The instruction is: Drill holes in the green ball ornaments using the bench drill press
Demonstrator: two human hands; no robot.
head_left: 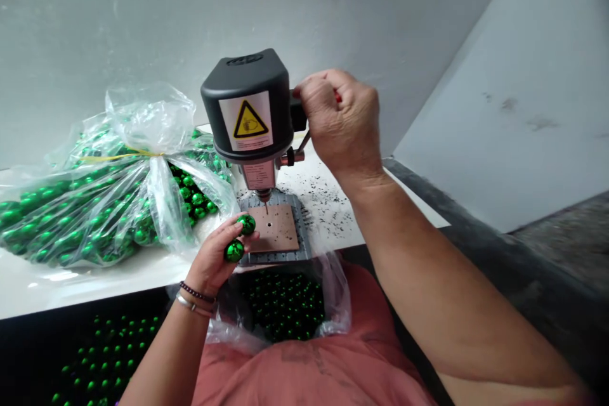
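A small black drill press (252, 108) with a yellow warning label stands on the white table. Its thin bit points down over a brown square board (280, 228) that has a dark hole. My right hand (340, 117) is closed round the red-ended lever at the press's right side. My left hand (221, 247), palm partly up, holds two shiny green balls: one ball (246, 224) at the fingertips beside the board's left edge, another ball (234, 251) just below it. Both balls are clear of the bit.
A tied clear plastic bag (95, 203) full of green balls lies on the table's left. Dark shavings (328, 196) litter the white tabletop (419, 209). Below the front edge, an open bag of green balls (285, 304) sits by my lap, with more balls (104, 365) at lower left.
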